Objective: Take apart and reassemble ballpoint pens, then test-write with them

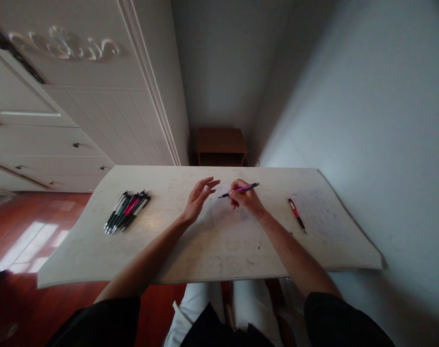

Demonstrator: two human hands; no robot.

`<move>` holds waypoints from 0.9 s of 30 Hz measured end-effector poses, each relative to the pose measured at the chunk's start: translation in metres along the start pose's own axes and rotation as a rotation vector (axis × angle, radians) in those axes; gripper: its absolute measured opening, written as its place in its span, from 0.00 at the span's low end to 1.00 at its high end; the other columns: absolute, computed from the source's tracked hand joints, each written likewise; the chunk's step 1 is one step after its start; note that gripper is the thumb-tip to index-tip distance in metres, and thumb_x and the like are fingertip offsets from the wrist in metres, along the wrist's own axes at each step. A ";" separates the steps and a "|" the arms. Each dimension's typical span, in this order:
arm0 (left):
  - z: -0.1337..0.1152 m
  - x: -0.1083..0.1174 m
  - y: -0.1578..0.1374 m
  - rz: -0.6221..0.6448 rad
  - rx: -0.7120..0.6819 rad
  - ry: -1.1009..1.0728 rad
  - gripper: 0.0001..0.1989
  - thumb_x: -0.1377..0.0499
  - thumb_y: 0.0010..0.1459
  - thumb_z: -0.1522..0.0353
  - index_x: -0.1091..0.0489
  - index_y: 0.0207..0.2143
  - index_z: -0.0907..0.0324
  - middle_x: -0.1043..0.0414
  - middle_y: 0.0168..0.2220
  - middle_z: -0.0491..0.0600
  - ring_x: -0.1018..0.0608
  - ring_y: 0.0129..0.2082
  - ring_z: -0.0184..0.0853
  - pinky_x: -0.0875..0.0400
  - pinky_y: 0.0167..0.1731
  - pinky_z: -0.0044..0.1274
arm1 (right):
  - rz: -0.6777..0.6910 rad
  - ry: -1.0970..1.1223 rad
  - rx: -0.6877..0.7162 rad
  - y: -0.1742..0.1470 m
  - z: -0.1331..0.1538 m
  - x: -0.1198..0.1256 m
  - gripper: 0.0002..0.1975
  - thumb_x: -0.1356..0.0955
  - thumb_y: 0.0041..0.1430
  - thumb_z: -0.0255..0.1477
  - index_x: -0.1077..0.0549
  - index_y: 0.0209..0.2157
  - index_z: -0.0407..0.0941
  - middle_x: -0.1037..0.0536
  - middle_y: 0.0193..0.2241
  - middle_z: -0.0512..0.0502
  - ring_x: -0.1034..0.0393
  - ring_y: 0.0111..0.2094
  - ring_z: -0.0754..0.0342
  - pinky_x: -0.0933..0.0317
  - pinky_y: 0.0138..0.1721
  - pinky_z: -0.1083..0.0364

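My right hand (243,196) is closed round a purple and black ballpoint pen (246,187), its tip pointing left toward my other hand. Just left of that tip, my left hand (200,195) hovers with fingers apart and nothing in them. Beneath my right hand lies a pale sheet of paper (234,224), partly covered by the hand. To the left, a pile of several pens (128,211) in black, white, green and pink rests on the table. A single red and black pen (296,215) lies to the right of my right forearm.
The white table (176,246) reaches from the cabinet side to the right wall. A written sheet (321,217) lies at its right end. Beyond the far edge stands a small brown wooden stand (222,140). A white cabinet (125,120) rises at the left.
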State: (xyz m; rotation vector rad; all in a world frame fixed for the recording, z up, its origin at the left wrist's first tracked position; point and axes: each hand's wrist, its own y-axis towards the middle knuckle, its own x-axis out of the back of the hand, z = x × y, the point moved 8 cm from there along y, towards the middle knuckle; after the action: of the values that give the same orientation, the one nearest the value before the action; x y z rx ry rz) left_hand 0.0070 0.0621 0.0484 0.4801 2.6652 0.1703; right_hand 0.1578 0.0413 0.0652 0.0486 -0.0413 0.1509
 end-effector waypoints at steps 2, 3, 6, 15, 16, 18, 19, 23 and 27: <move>-0.002 0.013 0.006 -0.068 -0.103 0.332 0.18 0.43 0.62 0.58 0.31 0.50 0.60 0.27 0.52 0.58 0.27 0.53 0.42 0.34 0.53 0.35 | -0.110 0.063 0.004 0.007 -0.002 0.024 0.12 0.32 0.52 0.38 0.38 0.30 0.47 0.27 0.18 0.56 0.34 0.16 0.59 0.43 0.16 0.62; 0.000 0.019 0.010 -0.089 -0.131 0.498 0.17 0.44 0.63 0.60 0.30 0.49 0.59 0.27 0.51 0.57 0.26 0.52 0.41 0.33 0.53 0.36 | -0.148 0.082 -0.019 0.010 -0.007 0.033 0.12 0.32 0.52 0.38 0.38 0.30 0.47 0.26 0.18 0.55 0.32 0.16 0.58 0.41 0.16 0.62; 0.011 0.019 0.022 -0.011 -0.185 0.893 0.14 0.46 0.62 0.65 0.30 0.49 0.59 0.27 0.51 0.55 0.25 0.51 0.41 0.31 0.53 0.36 | -0.159 0.089 -0.115 0.022 -0.027 0.045 0.12 0.32 0.51 0.37 0.34 0.33 0.46 0.23 0.21 0.52 0.27 0.21 0.56 0.35 0.20 0.60; 0.028 -0.009 0.020 0.312 -0.347 1.388 0.13 0.47 0.63 0.68 0.26 0.44 0.61 0.28 0.52 0.59 0.28 0.54 0.44 0.32 0.54 0.37 | -0.280 -0.258 -0.027 0.045 -0.047 0.043 0.08 0.33 0.51 0.34 0.27 0.32 0.45 0.23 0.23 0.50 0.28 0.21 0.56 0.38 0.19 0.61; 0.028 -0.009 0.019 0.318 -0.354 1.407 0.13 0.48 0.63 0.68 0.26 0.44 0.61 0.29 0.52 0.58 0.28 0.55 0.44 0.32 0.54 0.37 | -0.301 -0.323 0.005 0.045 -0.045 0.043 0.08 0.33 0.52 0.34 0.28 0.30 0.45 0.24 0.21 0.49 0.29 0.21 0.56 0.38 0.19 0.61; 0.028 -0.010 0.017 0.320 -0.364 1.433 0.13 0.48 0.64 0.68 0.27 0.45 0.61 0.29 0.53 0.58 0.29 0.55 0.44 0.32 0.55 0.36 | -0.320 -0.440 0.073 0.044 -0.043 0.040 0.08 0.35 0.54 0.34 0.28 0.28 0.45 0.24 0.19 0.49 0.29 0.21 0.55 0.38 0.21 0.60; 0.029 -0.010 0.016 0.320 -0.367 1.442 0.13 0.48 0.64 0.68 0.27 0.45 0.61 0.29 0.53 0.58 0.29 0.56 0.43 0.33 0.55 0.36 | -0.319 -0.486 0.109 0.043 -0.041 0.039 0.09 0.35 0.55 0.34 0.28 0.28 0.45 0.25 0.19 0.49 0.28 0.21 0.54 0.38 0.22 0.60; 0.031 -0.010 0.015 0.324 -0.380 1.451 0.12 0.47 0.64 0.68 0.27 0.45 0.61 0.30 0.54 0.58 0.30 0.56 0.43 0.34 0.56 0.36 | -0.324 -0.566 0.199 0.038 -0.038 0.036 0.09 0.36 0.57 0.34 0.27 0.29 0.45 0.25 0.20 0.48 0.28 0.23 0.54 0.39 0.25 0.59; 0.031 -0.010 0.016 0.321 -0.379 1.443 0.12 0.47 0.64 0.68 0.27 0.45 0.62 0.30 0.53 0.59 0.30 0.56 0.43 0.33 0.56 0.36 | -0.324 -0.653 0.275 0.038 -0.033 0.033 0.09 0.36 0.56 0.32 0.26 0.28 0.44 0.23 0.22 0.48 0.28 0.24 0.54 0.38 0.28 0.58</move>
State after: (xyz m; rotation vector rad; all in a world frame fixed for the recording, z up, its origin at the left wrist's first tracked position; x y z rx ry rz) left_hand 0.0333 0.0745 0.0272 0.8607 3.6475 1.6160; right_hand 0.1863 0.0859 0.0352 0.3757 -0.6615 -0.1899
